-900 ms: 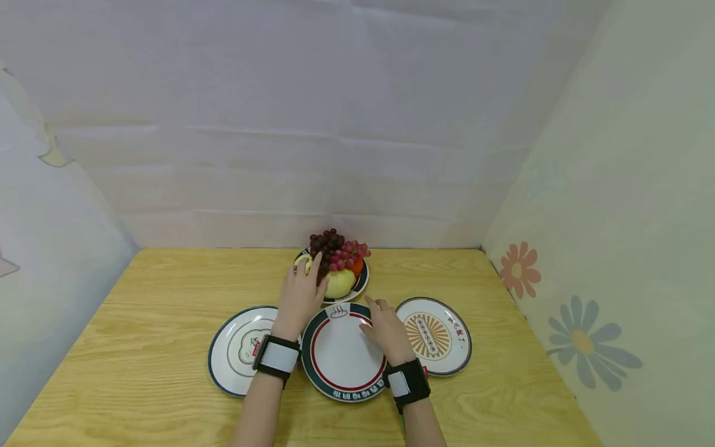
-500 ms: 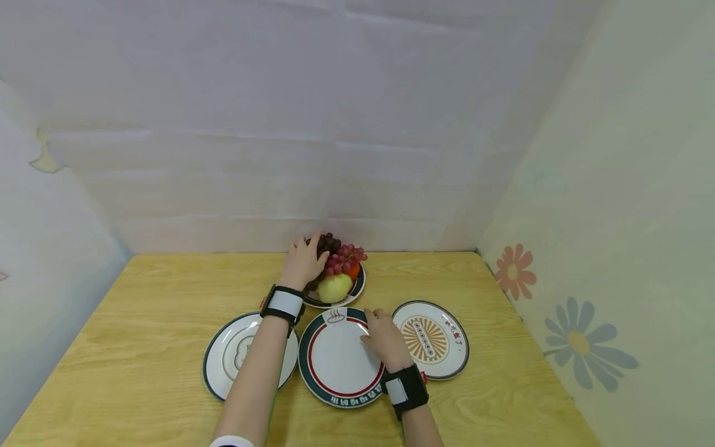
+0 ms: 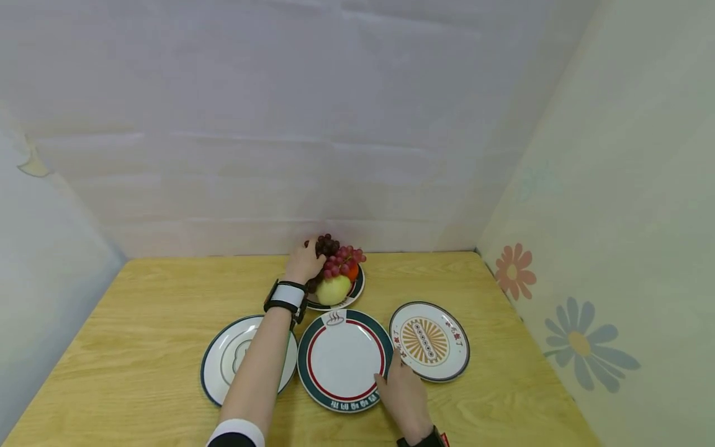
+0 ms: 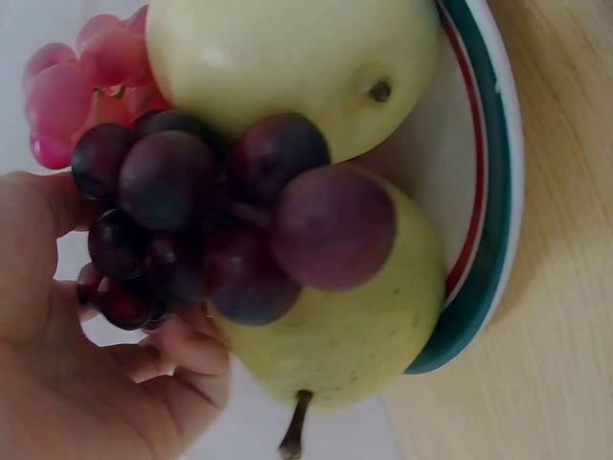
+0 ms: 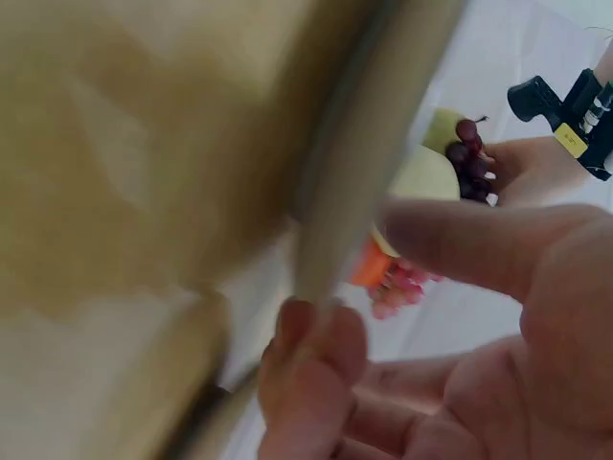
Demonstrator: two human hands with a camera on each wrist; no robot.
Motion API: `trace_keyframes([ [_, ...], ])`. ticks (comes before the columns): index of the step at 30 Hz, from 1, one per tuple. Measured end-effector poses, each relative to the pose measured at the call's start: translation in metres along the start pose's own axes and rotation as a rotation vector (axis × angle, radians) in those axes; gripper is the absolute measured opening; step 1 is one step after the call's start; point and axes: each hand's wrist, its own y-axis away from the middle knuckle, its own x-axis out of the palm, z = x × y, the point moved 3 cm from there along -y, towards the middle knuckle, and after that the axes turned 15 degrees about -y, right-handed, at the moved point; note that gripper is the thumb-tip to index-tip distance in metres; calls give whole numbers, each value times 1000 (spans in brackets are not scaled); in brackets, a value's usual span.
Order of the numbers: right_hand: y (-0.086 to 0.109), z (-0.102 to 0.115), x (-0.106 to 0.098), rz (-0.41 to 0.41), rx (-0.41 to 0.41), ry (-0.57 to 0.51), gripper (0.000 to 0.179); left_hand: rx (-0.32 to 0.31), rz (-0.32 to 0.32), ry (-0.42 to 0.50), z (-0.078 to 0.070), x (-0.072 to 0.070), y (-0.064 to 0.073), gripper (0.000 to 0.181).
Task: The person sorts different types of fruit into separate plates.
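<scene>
My left hand (image 3: 304, 264) grips a bunch of dark purple grapes (image 4: 254, 211), thumb on one side and curled fingers on the other. The grapes lie over a yellow-green pear (image 4: 354, 326) on the fruit plate (image 3: 360, 285). A pale round fruit (image 3: 333, 290), red grapes (image 3: 343, 261) and an orange fruit (image 3: 353, 271) share that plate. My right hand (image 3: 403, 397) holds the lower right rim of the green-rimmed middle plate (image 3: 343, 354), thumb over the rim. The right wrist view is blurred at the rim, and some fingertips are hidden from the head view.
A blue-rimmed white plate (image 3: 215, 366) lies to the left, partly under my left forearm. To the right is a plate with a sunburst print (image 3: 427, 341). White sheeting (image 3: 251, 155) stands behind the wooden table (image 3: 145, 335).
My left hand has reached from above the fruit onto the dark grapes, and its fingers have closed. My right hand has slid down the middle plate's right rim toward me.
</scene>
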Motion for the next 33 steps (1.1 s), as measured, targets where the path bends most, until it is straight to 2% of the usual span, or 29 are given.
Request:
trace_keyframes([
  [3, 1, -6, 5, 21, 7, -66, 70, 21, -46, -17, 2, 0, 0, 49],
  [7, 0, -8, 10, 21, -37, -131, 71, 76, -127, -24, 6, -2, 1, 45],
  [11, -2, -8, 12, 39, -33, -160, 71, 135, -202, 13, 9, -7, 1, 40],
  [13, -4, -9, 12, 52, -21, -161, 71, 150, -212, 38, 9, -12, -1, 41],
  [17, -8, -9, 13, 69, 0, -156, 72, 168, -214, 140, 7, -34, -2, 43],
  [20, -10, -9, 13, 81, 11, -156, 72, 193, -223, 200, 8, -59, 6, 44],
  [24, -12, -8, 13, 92, 21, -157, 73, 217, -208, 188, 17, -91, 32, 45],
  [27, -15, -8, 14, 102, 52, -150, 73, 235, -183, 130, 31, -104, 62, 47],
  [30, -17, -8, 15, 113, 90, -137, 73, 259, -170, 25, 48, -99, 95, 45],
  [33, -20, -8, 15, 119, 111, -126, 74, 261, -157, -41, 68, -81, 124, 42],
])
